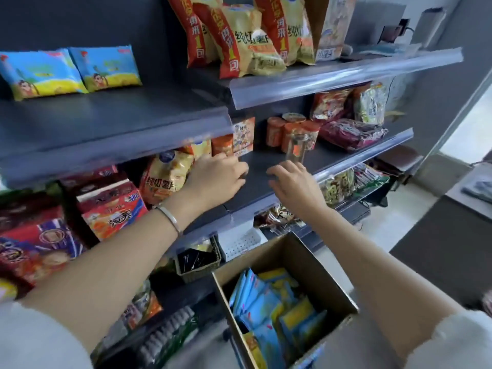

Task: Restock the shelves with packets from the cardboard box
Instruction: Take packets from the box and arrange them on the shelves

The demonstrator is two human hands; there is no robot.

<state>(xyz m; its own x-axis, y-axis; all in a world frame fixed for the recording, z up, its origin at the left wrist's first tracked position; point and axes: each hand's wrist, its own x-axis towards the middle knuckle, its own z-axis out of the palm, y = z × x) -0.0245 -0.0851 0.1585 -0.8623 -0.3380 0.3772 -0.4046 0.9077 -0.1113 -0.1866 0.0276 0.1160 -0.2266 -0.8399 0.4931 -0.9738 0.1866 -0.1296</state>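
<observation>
Above the cardboard box (306, 262) – open, low in the view, and stuffed with blue and yellow packets (266, 307) standing on edge – both hands reach onto a dark shelf (266, 166). The left hand (215, 179), up and left of the box, lies knuckles up against the side of a yellow chip bag (165, 174), fingers bent; its thumb is hidden, so I cannot tell whether it grips anything. A silver bracelet (169, 218) sits on that wrist. The right hand (292, 182), straight above the box, hangs over the bare shelf with fingers loosely curled downward and nothing in them – a clear glass jar (296, 147) stands just beyond its fingertips, apart from them. Further up and well to the left of the box, two matching blue packets (40, 73) lean side by side at the back of a higher shelf (106, 115).
</observation>
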